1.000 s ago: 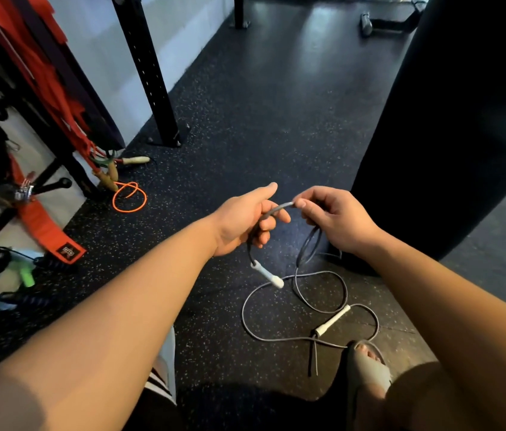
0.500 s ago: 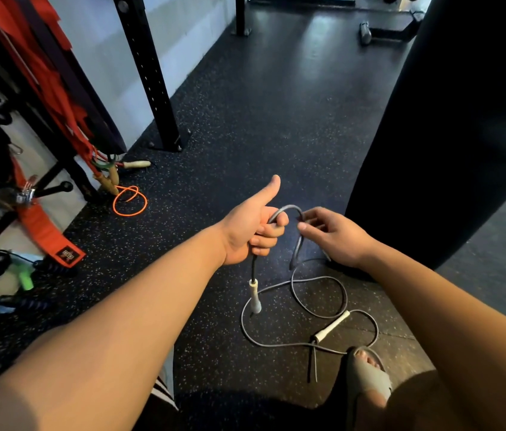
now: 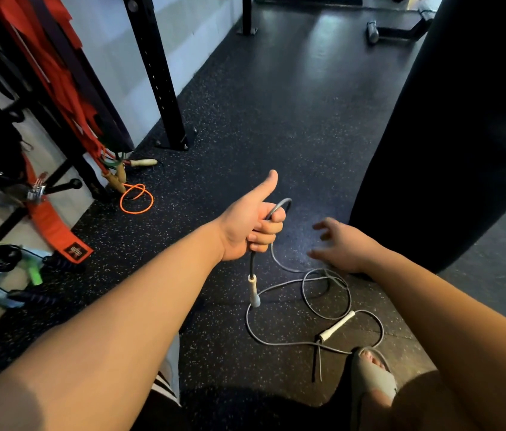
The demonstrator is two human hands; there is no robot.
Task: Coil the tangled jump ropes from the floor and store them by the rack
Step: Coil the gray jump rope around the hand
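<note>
Left hand [image 3: 251, 227] grips grey jump rope [image 3: 253, 290], thumb up; blurred right hand [image 3: 343, 247] spread, empty; sandal [image 3: 373, 377] hides part of the rope.

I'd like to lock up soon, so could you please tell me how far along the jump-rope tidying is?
Looks done: an orange rope lies looped by the rack. In hand: the left hand grips the grey rope, one bend over the fist, a white handle hanging below; the right hand is open, holding nothing. Left: most of the grey rope lies loose on the floor with its second handle, not yet stored.
</note>
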